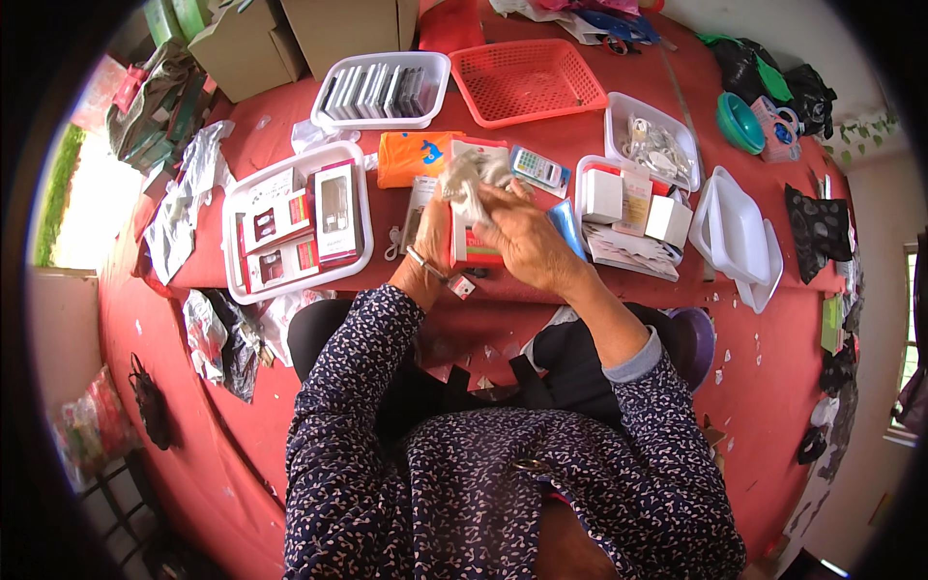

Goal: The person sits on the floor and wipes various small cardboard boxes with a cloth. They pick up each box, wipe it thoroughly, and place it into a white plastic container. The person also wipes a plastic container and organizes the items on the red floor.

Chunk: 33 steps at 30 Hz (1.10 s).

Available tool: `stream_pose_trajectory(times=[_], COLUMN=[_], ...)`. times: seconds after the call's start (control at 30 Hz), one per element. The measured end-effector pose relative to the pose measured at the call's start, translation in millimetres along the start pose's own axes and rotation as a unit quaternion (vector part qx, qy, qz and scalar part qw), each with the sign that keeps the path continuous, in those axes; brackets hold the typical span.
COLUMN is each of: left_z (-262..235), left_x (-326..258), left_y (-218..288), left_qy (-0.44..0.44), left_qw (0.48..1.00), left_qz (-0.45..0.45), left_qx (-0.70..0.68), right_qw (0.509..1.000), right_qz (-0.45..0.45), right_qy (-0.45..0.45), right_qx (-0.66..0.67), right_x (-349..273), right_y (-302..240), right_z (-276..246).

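"What are the hands working on?"

"A crumpled pale beige cloth (pixel 466 193), bunched up near the upper centre of the frame, above the counter (pixel 570 145) with its red covering."

"How does each hand stand?"

"The right hand (pixel 532 242) has its fingers bent and pinching the cloth from the right. The left hand (pixel 435 237) reaches up to its left side, but its fingertips are hidden, so I can't tell how they close. A bracelet (pixel 426 261) circles that wrist."

"And right around them?"

"A red and white box (pixel 476 253) lies below the cloth, partly covered by the hands. Just left of the cloth sits a bright orange packet with a blue figure (pixel 411 159); just right, a flat blue-edged package showing rows of small keys (pixel 538 170)."

"Farther out?"

"At left, a white plastic tray (pixel 230 242) of boxed goods. Toward the top, a white plastic tray of thin grey cases (pixel 445 82), beside a red perforated plastic basket (pixel 527 85). At right, a white tray holding small white cartons (pixel 585 174), with a white tray of pale cables (pixel 691 145) above it."
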State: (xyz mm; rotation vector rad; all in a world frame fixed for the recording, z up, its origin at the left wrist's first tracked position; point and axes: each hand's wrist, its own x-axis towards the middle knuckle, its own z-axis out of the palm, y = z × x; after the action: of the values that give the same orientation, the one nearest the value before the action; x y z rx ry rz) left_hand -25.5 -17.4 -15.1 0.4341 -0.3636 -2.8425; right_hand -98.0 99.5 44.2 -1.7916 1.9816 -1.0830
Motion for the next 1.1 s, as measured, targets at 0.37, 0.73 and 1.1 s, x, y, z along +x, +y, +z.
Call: stream_pose_trajectory(times=[0.37, 0.73, 1.1], left_z=[21.0, 24.6, 25.9], left_x=[-13.5, -15.9, -21.3], left_y=[35.9, 5.7, 3.9], left_qy=[-0.112, -0.041, -0.150], left_qw=[0.988, 0.998, 0.973], left_qz=[-0.003, -0.048, -0.112], left_qx=[-0.103, 0.000, -0.132], right_qw=[0.758, 0.964, 0.898], right_qz=[0.285, 0.027, 0.268], right_qy=[0.280, 0.103, 0.261], right_qx=[0.516, -0.245, 0.231], right_x=[-14.6, 5.8, 5.3], right_y=[34.7, -3.9, 35.3], right_z=[-68.3, -19.1, -40.8])
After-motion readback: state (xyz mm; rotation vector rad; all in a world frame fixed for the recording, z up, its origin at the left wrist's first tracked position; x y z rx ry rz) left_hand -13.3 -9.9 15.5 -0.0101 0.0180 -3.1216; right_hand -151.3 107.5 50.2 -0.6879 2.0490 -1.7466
